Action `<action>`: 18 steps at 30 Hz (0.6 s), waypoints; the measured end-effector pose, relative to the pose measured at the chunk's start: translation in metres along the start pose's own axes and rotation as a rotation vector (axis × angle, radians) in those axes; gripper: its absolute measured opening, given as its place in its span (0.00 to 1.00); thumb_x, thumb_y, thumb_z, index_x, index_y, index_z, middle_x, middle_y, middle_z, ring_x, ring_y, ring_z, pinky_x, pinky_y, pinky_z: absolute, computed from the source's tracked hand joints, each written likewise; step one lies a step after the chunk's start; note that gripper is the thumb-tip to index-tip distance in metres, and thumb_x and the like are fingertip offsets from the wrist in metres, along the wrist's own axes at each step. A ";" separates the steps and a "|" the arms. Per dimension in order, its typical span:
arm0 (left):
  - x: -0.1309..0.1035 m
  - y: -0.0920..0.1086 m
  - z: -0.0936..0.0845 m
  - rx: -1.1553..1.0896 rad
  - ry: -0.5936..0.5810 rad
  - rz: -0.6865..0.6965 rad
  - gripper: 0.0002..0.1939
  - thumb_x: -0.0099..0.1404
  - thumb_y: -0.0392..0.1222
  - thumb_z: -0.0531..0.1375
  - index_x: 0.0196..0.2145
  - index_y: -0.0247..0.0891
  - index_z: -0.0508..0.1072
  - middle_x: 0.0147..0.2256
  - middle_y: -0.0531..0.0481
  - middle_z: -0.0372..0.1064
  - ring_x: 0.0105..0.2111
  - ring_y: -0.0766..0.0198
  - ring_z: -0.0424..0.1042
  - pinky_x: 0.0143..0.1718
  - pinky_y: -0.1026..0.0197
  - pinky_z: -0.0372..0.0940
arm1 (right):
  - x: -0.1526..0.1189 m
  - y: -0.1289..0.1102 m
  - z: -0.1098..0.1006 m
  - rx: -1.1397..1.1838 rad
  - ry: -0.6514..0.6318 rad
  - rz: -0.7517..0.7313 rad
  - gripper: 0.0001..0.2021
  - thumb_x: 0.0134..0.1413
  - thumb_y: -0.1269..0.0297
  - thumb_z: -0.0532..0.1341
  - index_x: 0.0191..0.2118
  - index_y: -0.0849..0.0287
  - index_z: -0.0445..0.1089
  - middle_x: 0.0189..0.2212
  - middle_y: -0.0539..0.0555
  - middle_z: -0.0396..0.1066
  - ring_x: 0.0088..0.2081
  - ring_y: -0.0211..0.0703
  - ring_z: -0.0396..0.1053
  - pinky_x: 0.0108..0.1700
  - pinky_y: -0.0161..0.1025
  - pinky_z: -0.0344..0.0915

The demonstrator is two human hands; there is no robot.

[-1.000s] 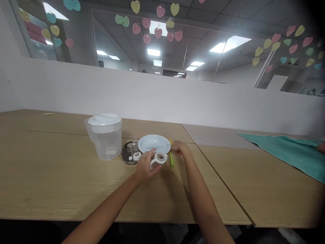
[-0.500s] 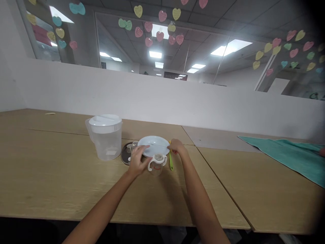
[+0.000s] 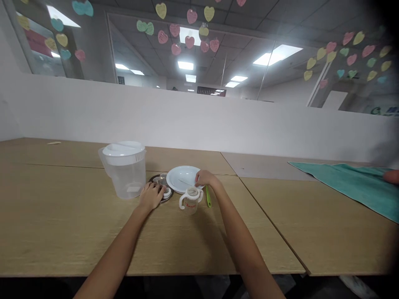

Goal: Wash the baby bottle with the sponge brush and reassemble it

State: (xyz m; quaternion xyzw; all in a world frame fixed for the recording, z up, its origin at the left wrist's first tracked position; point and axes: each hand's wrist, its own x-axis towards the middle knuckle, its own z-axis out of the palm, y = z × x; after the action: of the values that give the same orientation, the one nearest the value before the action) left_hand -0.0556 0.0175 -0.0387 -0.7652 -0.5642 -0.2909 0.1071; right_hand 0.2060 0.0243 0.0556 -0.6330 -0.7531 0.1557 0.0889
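Observation:
My left hand (image 3: 151, 196) reaches over the round dark tray (image 3: 171, 198), fingers apart and touching its contents. Beside its fingertips lies a white ring-shaped cap (image 3: 167, 192), and a clear dome-shaped piece (image 3: 162, 179) sits behind. My right hand (image 3: 204, 178) is closed over the right side of the white plate (image 3: 176, 172). From its fingers a thin stick (image 3: 186, 182) extends across the plate; what it is exactly I cannot tell. In front of the plate a clear baby bottle (image 3: 190, 204) with two white handles stands upright, open at the top.
Left of the tray stands a clear pitcher (image 3: 129, 176) with a white lid. A green handle (image 3: 208, 197) lies right of the bottle. Farther right, a teal cloth (image 3: 346, 182) is spread on the table, with another person's hand (image 3: 391, 177) at its edge.
My left hand has moved left from beside the bottle onto the tray. My right hand has shifted slightly left over the plate, the thin stick moving with it. The view has shifted a little.

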 end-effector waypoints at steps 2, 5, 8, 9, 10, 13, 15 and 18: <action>0.000 0.000 -0.001 -0.004 -0.041 -0.013 0.25 0.64 0.56 0.43 0.35 0.40 0.75 0.40 0.41 0.72 0.48 0.49 0.64 0.49 0.46 0.57 | 0.001 -0.002 0.004 -0.003 -0.018 -0.027 0.09 0.35 0.69 0.66 0.29 0.61 0.74 0.31 0.53 0.75 0.32 0.40 0.70 0.29 0.29 0.60; 0.001 0.003 -0.005 -0.001 -0.051 -0.057 0.27 0.64 0.57 0.42 0.34 0.39 0.75 0.39 0.41 0.73 0.47 0.49 0.66 0.48 0.47 0.58 | 0.001 -0.005 0.007 0.005 -0.038 -0.065 0.12 0.37 0.71 0.63 0.33 0.62 0.75 0.31 0.53 0.75 0.31 0.38 0.69 0.27 0.28 0.58; 0.004 0.008 -0.011 0.030 -0.038 -0.110 0.30 0.65 0.57 0.40 0.29 0.37 0.75 0.34 0.40 0.74 0.42 0.51 0.69 0.44 0.52 0.61 | 0.001 -0.005 0.009 0.022 -0.063 -0.129 0.18 0.38 0.75 0.60 0.40 0.59 0.74 0.33 0.51 0.74 0.29 0.34 0.67 0.27 0.27 0.57; 0.004 0.010 -0.013 0.036 -0.037 -0.127 0.30 0.65 0.56 0.39 0.28 0.36 0.75 0.32 0.40 0.74 0.39 0.52 0.70 0.42 0.54 0.61 | 0.001 -0.004 0.009 0.031 -0.076 -0.157 0.20 0.39 0.76 0.58 0.41 0.58 0.74 0.33 0.49 0.74 0.29 0.33 0.66 0.27 0.26 0.56; 0.005 0.012 -0.015 0.033 -0.029 -0.142 0.30 0.66 0.56 0.39 0.27 0.36 0.74 0.30 0.40 0.73 0.37 0.54 0.71 0.40 0.55 0.62 | 0.002 -0.002 0.008 0.045 -0.092 -0.187 0.21 0.40 0.77 0.56 0.42 0.57 0.74 0.32 0.49 0.74 0.28 0.32 0.65 0.28 0.26 0.56; 0.005 0.016 -0.022 -0.021 0.050 -0.181 0.27 0.65 0.54 0.42 0.30 0.37 0.75 0.30 0.42 0.74 0.33 0.56 0.72 0.36 0.58 0.63 | 0.004 0.002 0.009 0.113 -0.135 -0.277 0.21 0.42 0.79 0.51 0.40 0.59 0.75 0.32 0.50 0.74 0.28 0.32 0.65 0.29 0.27 0.57; 0.005 0.019 -0.025 -0.074 0.134 -0.208 0.24 0.64 0.53 0.45 0.33 0.37 0.76 0.33 0.43 0.74 0.35 0.55 0.71 0.36 0.57 0.63 | 0.006 0.004 0.010 0.148 -0.149 -0.308 0.20 0.42 0.79 0.51 0.38 0.61 0.76 0.32 0.51 0.75 0.30 0.33 0.67 0.31 0.27 0.58; 0.005 0.022 -0.030 -0.195 0.270 -0.200 0.19 0.63 0.50 0.49 0.33 0.37 0.76 0.36 0.44 0.74 0.38 0.55 0.71 0.40 0.56 0.64 | 0.006 0.004 0.011 0.155 -0.154 -0.302 0.17 0.40 0.80 0.54 0.34 0.62 0.77 0.32 0.51 0.75 0.33 0.35 0.68 0.34 0.27 0.60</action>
State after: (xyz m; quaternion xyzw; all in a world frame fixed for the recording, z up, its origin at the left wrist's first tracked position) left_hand -0.0437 -0.0006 -0.0083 -0.6663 -0.5870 -0.4532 0.0778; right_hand 0.2046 0.0296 0.0434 -0.4903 -0.8299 0.2461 0.1016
